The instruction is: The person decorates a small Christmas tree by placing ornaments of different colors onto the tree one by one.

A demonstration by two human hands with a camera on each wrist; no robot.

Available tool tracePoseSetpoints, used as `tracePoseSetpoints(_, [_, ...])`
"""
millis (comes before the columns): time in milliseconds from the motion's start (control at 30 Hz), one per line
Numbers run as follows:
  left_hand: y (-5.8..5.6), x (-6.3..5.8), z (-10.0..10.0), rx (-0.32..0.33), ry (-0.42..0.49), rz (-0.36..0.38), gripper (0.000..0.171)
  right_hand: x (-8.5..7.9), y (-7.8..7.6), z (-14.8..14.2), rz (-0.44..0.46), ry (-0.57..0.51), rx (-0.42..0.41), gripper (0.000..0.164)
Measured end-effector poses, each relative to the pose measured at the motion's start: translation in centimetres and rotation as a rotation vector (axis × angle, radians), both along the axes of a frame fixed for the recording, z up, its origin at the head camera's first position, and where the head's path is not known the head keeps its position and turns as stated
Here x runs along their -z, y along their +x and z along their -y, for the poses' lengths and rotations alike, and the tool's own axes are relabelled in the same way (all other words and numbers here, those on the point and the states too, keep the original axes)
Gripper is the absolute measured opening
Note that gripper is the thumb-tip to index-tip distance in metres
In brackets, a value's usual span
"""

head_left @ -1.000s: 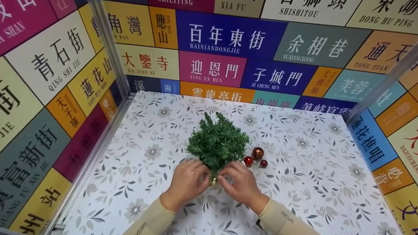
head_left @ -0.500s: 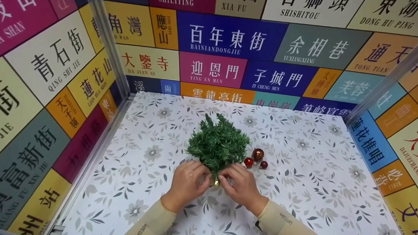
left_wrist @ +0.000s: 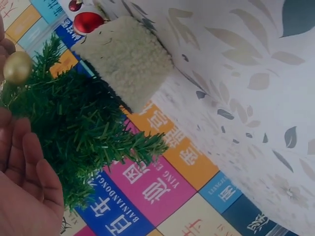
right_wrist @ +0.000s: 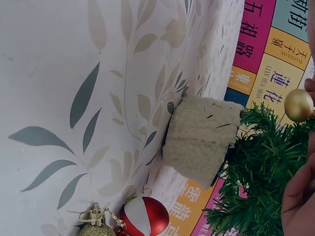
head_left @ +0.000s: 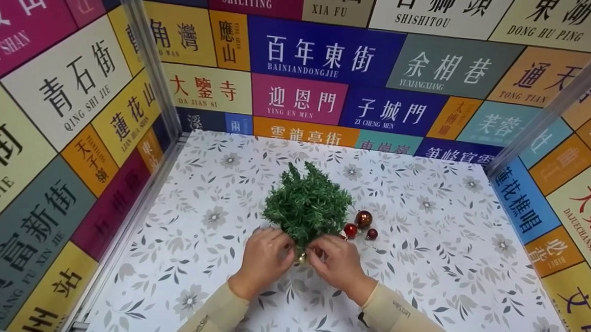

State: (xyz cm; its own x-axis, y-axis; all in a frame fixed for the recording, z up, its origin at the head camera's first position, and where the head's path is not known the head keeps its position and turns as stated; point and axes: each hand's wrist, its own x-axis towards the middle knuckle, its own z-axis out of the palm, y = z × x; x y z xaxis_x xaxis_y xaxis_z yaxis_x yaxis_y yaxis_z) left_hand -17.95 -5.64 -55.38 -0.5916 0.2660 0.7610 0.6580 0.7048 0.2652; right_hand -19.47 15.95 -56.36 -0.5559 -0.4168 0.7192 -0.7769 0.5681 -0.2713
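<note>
One gold ball (head_left: 301, 258) sits at the near side of the small green tree (head_left: 306, 201), between the left hand (head_left: 267, 256) and the right hand (head_left: 336, 262). Each grip has thumb and fingers drawn in close; whether they pinch string or twig cannot be told. Fastening this ball looks under way, and no other shows on the tree. Loose on the surface (head_left: 444, 269) to the right lie a brown ball (head_left: 364, 218), red ball (head_left: 350, 231), dark red ball (head_left: 372, 234) and glittery gold ball (right_wrist: 98, 231), apparently yet to hang.
</note>
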Motion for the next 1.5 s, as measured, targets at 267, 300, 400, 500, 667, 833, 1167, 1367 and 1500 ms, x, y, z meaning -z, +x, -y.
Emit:
tracePoseSetpoints(267, [0.03, -0.33, 0.31, 0.021, -0.076, -0.128, 0.007, 0.12, -0.06, 0.02, -0.066, 0.046, -0.013, 0.001])
tracePoseSetpoints(300, [0.01, -0.29, 0.33, 0.023, -0.086, -0.128, 0.007, 0.10, -0.05, 0.05, -0.070, 0.063, -0.010, 0.001])
tracePoseSetpoints(400, [0.00, -0.18, 0.41, 0.024, -0.119, -0.105, 0.009, 0.03, 0.05, 0.12, -0.067, 0.095, -0.017, 0.001])
tracePoseSetpoints(500, [-0.06, -0.07, 0.53, 0.029, -0.131, -0.095, 0.009, -0.11, 0.17, 0.20, -0.050, 0.114, -0.032, 0.002])
tracePoseSetpoints(667, [-0.21, -0.16, 0.70, 0.052, -0.123, -0.107, 0.008, -0.53, 0.34, 0.18, 0.025, 0.134, -0.036, 0.004])
tracePoseSetpoints(833, [-0.31, -0.06, 0.81, 0.076, -0.144, -0.103, 0.008, -0.68, 0.46, 0.25, 0.081, 0.167, -0.038, 0.003])
tracePoseSetpoints(1167, [-0.37, 0.06, 0.72, 0.064, -0.153, -0.067, 0.007, -0.52, 0.42, 0.07, 0.091, 0.105, -0.025, 0.004])
tracePoseSetpoints(1367, [-0.22, 0.59, 0.51, 0.083, -0.039, -0.011, 0.007, -0.47, 0.47, 0.06, 0.100, 0.071, -0.012, 0.004])
tracePoseSetpoints(1500, [-0.20, 0.58, 0.53, 0.116, 0.001, 0.030, 0.009, -0.19, 0.57, -0.15, 0.121, 0.086, -0.042, 0.002])
